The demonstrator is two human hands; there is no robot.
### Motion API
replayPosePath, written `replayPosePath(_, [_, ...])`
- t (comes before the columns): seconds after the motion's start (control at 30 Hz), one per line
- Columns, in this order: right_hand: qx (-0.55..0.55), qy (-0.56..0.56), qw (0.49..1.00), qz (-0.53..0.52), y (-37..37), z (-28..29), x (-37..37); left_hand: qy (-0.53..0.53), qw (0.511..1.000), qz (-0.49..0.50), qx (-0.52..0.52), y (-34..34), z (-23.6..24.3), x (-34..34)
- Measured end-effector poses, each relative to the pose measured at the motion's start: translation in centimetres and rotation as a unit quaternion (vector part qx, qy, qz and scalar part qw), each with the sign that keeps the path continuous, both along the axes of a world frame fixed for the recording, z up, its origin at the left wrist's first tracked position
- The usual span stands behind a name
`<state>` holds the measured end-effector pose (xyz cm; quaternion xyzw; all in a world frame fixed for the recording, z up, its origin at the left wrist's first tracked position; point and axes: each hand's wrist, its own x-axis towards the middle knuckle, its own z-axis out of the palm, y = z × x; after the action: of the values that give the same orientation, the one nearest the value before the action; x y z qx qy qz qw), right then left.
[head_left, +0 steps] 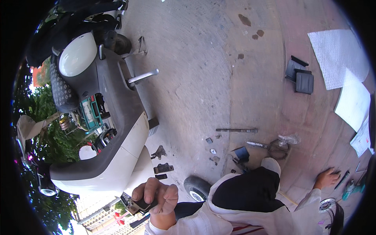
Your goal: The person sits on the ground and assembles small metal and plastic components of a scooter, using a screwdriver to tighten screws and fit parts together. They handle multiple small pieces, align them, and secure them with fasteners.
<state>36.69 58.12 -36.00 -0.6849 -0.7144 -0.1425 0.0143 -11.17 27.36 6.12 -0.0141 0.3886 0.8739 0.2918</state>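
My left hand [158, 196] is raised beside the front of a white and grey scooter [121, 156]. Its fingers are curled around a small dark flat piece, whose exact kind I cannot make out. Just left of those fingers is a black and metal part [135, 205], partly hidden by the hand. Far to the right, my right hand [328, 178] reaches down to the paved ground, fingers stretched and apart. A slim black tool [342, 180] lies close to its fingertips, and a teal power tool [353, 190] is a little farther right.
A black-tyred wheel [197, 188] is near my knee. A metal rod [237, 130], coiled cable [278, 149], dark brackets [163, 168] and black plastic pieces [304, 82] lie about. White sheets [340, 58] are at right, a brake disc [327, 205] below. Another person's dark-clothed legs [74, 27] are upper left.
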Motion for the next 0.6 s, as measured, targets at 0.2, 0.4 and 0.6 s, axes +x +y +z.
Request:
replayPosePath(0.2, [0.002,-0.009,1.000,0.005,-0.5,0.5,-0.7,0.027,1.000,-0.004,-0.011,-0.9,0.6,0.2])
replayPosePath(0.4, [-0.059,-0.009,0.998,0.002,-1.4,2.1,-1.9,0.016,0.996,0.087,0.011,-3.4,1.7,1.3])
replayPosePath(0.6, [-0.062,0.015,0.996,-0.056,-1.1,4.0,-4.1,-0.127,0.917,0.208,0.317,-9.0,0.4,1.3])
